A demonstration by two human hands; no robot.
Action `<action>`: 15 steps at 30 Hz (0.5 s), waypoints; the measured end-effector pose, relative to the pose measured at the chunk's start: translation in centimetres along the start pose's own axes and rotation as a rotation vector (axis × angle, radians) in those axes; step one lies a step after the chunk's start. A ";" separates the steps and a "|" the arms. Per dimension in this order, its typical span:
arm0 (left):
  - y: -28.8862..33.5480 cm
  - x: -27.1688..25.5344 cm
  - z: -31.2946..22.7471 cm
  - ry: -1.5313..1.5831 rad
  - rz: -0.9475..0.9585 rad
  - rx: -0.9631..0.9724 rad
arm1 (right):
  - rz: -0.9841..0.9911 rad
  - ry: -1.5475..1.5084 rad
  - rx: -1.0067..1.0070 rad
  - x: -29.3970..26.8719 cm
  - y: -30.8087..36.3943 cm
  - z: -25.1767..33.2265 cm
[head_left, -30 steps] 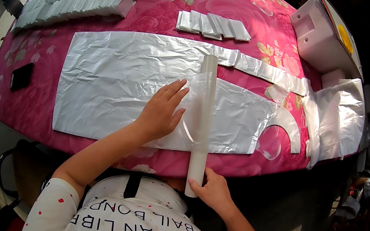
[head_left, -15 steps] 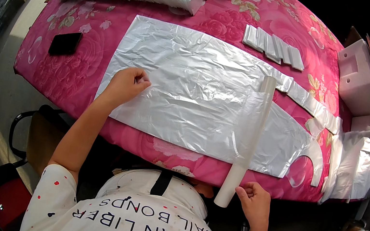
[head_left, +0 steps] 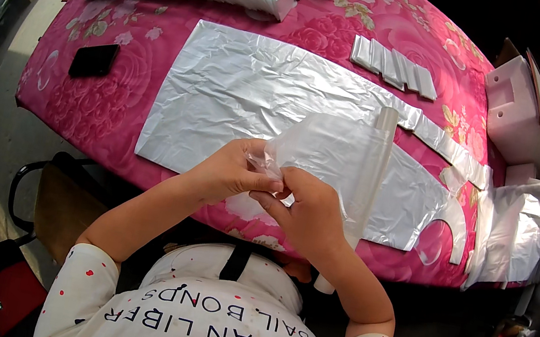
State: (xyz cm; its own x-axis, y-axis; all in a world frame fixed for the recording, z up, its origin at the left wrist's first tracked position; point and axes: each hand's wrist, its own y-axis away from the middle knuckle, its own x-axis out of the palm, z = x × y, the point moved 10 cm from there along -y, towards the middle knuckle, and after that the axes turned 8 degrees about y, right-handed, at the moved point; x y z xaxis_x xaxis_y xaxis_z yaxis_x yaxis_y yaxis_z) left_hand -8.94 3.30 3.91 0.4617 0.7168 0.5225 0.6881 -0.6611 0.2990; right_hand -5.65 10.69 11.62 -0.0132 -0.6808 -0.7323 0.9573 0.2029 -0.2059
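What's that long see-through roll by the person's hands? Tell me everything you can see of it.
The roll is a long, slim, whitish, translucent cylinder of what looks like plastic film. It lies slanting across the silvery sheet, its near end past the edge of the pink table, partly hidden by the right forearm. A loose flap spreads leftward from it, bunched at the left hand, with the right hand close by. Any inner core can't be made out.
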 end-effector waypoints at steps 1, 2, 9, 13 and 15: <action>0.0 0.3 0.0 0.008 0.028 -0.007 | 0.041 -0.047 0.061 0.3 0.0 -0.7; -0.1 -0.3 0.1 0.005 -0.002 0.013 | 0.086 -0.092 0.119 0.6 0.0 -1.4; -0.4 -7.3 -0.2 -0.269 -0.392 0.070 | -0.023 -0.491 0.428 -4.6 4.4 -11.0; -0.4 -10.3 -0.6 -0.460 -0.427 0.040 | -0.169 -0.332 0.665 -12.8 11.6 -22.3; -0.2 -11.2 -1.1 -0.611 -0.441 0.058 | -0.204 -0.186 0.788 -17.5 16.2 -27.3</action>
State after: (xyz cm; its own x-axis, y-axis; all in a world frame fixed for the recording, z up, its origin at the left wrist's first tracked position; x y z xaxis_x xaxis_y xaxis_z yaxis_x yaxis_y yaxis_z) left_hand -14.84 -4.84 -1.08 0.3531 0.9187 -0.1771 0.9016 -0.2836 0.3265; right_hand 2.17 45.15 3.39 -0.2265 -0.7700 -0.5965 0.8639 -0.4417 0.2420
